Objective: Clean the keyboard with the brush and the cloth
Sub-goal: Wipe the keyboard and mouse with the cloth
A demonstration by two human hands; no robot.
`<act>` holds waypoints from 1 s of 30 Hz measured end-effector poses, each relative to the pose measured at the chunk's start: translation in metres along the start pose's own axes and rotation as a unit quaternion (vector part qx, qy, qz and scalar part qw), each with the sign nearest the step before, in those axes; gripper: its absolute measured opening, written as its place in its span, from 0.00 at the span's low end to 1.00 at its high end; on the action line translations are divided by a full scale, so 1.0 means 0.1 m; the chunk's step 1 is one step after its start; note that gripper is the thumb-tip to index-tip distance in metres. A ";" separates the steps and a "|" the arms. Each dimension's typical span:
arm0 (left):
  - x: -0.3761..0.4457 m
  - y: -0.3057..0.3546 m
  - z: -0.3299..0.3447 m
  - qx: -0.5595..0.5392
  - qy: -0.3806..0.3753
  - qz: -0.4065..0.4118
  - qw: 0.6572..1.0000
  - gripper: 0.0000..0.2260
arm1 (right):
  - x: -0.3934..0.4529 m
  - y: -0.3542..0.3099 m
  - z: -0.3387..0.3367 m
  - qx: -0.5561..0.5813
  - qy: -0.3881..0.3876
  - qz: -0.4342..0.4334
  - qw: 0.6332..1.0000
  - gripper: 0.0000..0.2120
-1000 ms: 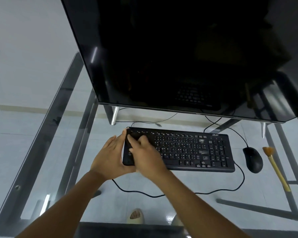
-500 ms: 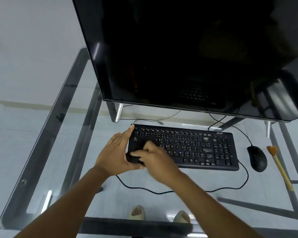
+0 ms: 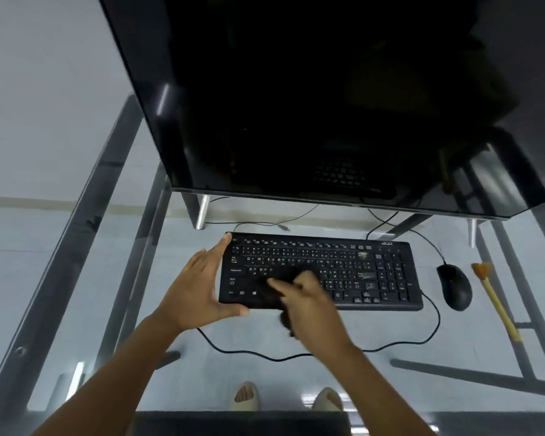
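A black keyboard (image 3: pixel 353 265) lies on the glass table below the monitor. My left hand (image 3: pixel 199 287) grips its left end, thumb under the front edge and fingers along the side. My right hand (image 3: pixel 309 303) presses a dark cloth (image 3: pixel 265 287) onto the lower left keys; the cloth is blurred and hard to tell from the keys. A brush (image 3: pixel 494 297) with a yellow handle and orange bristles lies on the table at the far right, beyond the mouse, with no hand near it.
A black mouse (image 3: pixel 455 286) sits right of the keyboard, its cable (image 3: pixel 296 357) looping along the front. A large dark monitor (image 3: pixel 328 105) on metal feet overhangs the back. The glass table (image 3: pixel 76 278) has a metal frame; sandalled feet (image 3: pixel 246 396) show beneath.
My right hand with the cloth has moved from the keyboard's left end down and rightward across the lower keys. The left hand has opened wider along the left end. The camera has shifted a little.
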State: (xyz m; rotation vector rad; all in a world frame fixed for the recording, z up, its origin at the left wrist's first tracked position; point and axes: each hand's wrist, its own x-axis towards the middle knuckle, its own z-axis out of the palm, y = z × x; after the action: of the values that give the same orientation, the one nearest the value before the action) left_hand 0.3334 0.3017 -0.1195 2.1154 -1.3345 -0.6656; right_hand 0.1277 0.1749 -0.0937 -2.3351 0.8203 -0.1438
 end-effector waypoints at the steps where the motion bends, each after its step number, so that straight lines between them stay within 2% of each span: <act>1: -0.01 0.02 -0.01 0.015 -0.015 -0.005 1.000 0.58 | -0.04 0.20 -0.19 -0.010 0.024 0.023 0.999 0.17; 2: -0.02 0.04 -0.01 0.052 -0.017 0.000 0.998 0.56 | -0.10 0.41 -0.38 -0.026 0.058 0.049 0.997 0.21; 4: 0.01 0.20 0.03 0.120 0.026 0.021 0.992 0.47 | -0.24 0.78 -0.72 -0.080 0.123 0.105 0.984 0.21; 6: 0.12 0.53 0.11 0.141 0.078 0.050 0.986 0.39 | -0.34 1.01 -0.93 -0.095 0.176 0.188 0.962 0.18; 8: 0.32 0.90 0.27 0.133 0.079 0.074 0.985 0.34 | -0.35 1.06 -0.92 -0.091 0.210 0.228 0.946 0.18; 10: 0.58 1.23 0.50 0.128 0.035 0.086 0.988 0.33 | -0.29 0.94 -0.76 -0.084 0.201 0.195 0.956 0.20; 13: 0.83 1.51 0.88 0.153 -0.035 0.061 0.986 0.31 | -0.25 0.73 -0.51 -0.084 0.135 0.067 0.985 0.25; 15: 0.88 1.53 1.04 0.162 -0.035 0.046 0.985 0.31 | -0.27 0.80 -0.62 -0.109 0.088 0.017 0.990 0.23; 17: 0.85 1.46 1.10 0.183 -0.021 0.059 0.981 0.31 | -0.31 1.09 -0.86 -0.096 0.116 0.089 0.985 0.21; 19: 0.82 1.41 1.12 0.200 -0.007 0.081 0.976 0.32 | -0.37 1.48 -1.12 -0.106 0.184 0.201 0.957 0.23; 21: 0.82 1.41 1.11 0.201 -0.011 0.084 0.976 0.38 | -0.35 1.60 -1.19 -0.098 0.220 0.292 0.926 0.22; 22: 0.82 1.43 1.10 0.199 -0.019 0.078 0.977 0.42 | -0.31 1.52 -1.12 -0.089 0.226 0.294 0.925 0.21; 23: 0.82 1.45 1.10 0.197 -0.024 0.071 0.978 0.47 | -0.27 1.38 -1.02 -0.075 0.227 0.269 0.933 0.21; 25: 0.84 1.48 1.08 0.196 -0.039 0.064 0.978 0.54 | -0.22 1.07 -0.75 -0.069 0.203 0.158 0.964 0.23; 27: 0.85 1.47 1.05 0.188 -0.059 0.064 0.978 0.57 | -0.21 0.92 -0.61 -0.092 0.123 0.027 0.988 0.26; 28: 0.85 1.48 1.03 0.181 -0.067 0.062 0.979 0.58 | -0.18 0.95 -0.65 -0.106 0.097 -0.004 0.990 0.27; 30: 0.86 1.49 1.00 0.170 -0.076 0.057 0.981 0.59 | -0.09 1.16 -0.84 -0.116 0.114 0.043 0.986 0.26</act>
State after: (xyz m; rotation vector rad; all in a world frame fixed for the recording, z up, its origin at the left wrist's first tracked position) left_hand 0.2042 0.1511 -0.1014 2.2636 -1.7465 -0.5942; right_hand 0.0351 0.0654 -0.0980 -2.5265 1.1007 -0.2955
